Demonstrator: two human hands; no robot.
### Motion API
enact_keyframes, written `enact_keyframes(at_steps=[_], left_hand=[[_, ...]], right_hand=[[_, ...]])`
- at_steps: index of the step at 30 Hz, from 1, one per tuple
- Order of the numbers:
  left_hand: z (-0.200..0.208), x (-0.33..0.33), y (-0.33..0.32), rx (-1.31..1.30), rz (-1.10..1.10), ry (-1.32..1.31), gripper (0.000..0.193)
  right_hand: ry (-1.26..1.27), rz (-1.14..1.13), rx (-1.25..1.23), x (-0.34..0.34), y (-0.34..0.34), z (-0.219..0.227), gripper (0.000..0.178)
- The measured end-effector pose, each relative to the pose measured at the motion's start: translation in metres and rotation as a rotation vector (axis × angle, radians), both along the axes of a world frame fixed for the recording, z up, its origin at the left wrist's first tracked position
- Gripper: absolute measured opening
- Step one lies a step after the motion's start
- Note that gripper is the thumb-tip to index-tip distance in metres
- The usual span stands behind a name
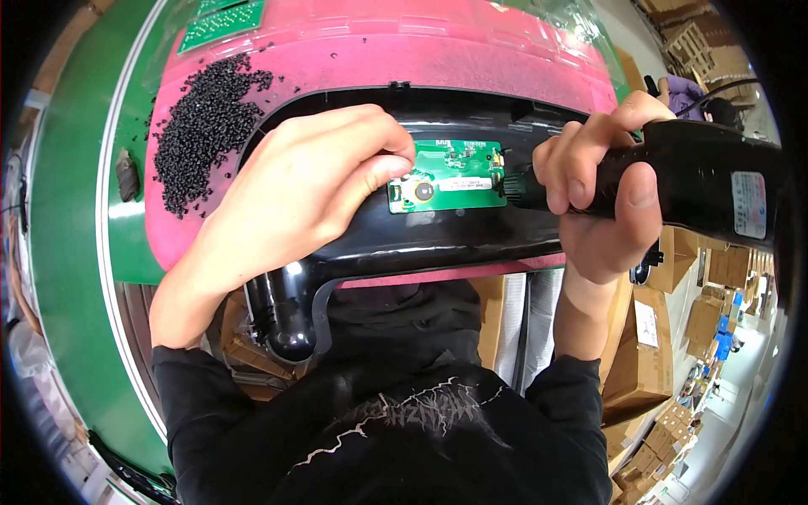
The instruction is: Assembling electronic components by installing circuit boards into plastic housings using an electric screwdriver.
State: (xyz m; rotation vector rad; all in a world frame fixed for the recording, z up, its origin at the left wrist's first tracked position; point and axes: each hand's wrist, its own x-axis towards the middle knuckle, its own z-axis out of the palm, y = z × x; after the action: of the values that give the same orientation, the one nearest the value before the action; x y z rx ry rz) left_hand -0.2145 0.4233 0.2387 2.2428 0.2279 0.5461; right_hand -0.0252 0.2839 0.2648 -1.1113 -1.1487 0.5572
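Circuit board (449,174): small green rectangular board with fine components, a white strip and a round dark part near its left end; seated in a recess of the black housing, near the middle of the pink pad's near edge.
Board axis: long side runs left to right, face up.
Black housing (438,240): glossy black plastic shell lying across the pink pad, with a rounded tubular end (290,332) hanging past the pad's near edge at the left.
Electric screwdriver (699,181): black barrel-shaped body with a pale label near its rear; long axis lies roughly level, nose pointing left at the board's right end, rear toward the right.
Left hand (299,189): palm down over the housing, forearm coming from the lower left; fingers curled, fingertips pressing on the board's left end and the housing rim.
Right hand (602,189): clenched around the screwdriver's front part, thumb on the near side, fingers wrapped over the top.
Pink pad (421,50): soft pink mat covering the green worktop (67,210).
Black pellets (202,126): loose heap of small black pieces at the pad's left edge.
Spare boards (223,21): green panels at the far left corner.
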Motion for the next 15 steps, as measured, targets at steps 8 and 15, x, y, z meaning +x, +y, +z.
enact_keyframes(at_steps=[8,15], left_hand=[[0.000,-0.001,0.002,0.004,-0.185,-0.254,0.021],[0.003,-0.005,0.005,-0.071,-0.134,-0.360,0.022]], right_hand=[[0.350,0.397,0.261,-0.021,-0.001,0.030,0.036],[0.404,0.329,0.333,-0.038,0.006,0.032,0.037]])
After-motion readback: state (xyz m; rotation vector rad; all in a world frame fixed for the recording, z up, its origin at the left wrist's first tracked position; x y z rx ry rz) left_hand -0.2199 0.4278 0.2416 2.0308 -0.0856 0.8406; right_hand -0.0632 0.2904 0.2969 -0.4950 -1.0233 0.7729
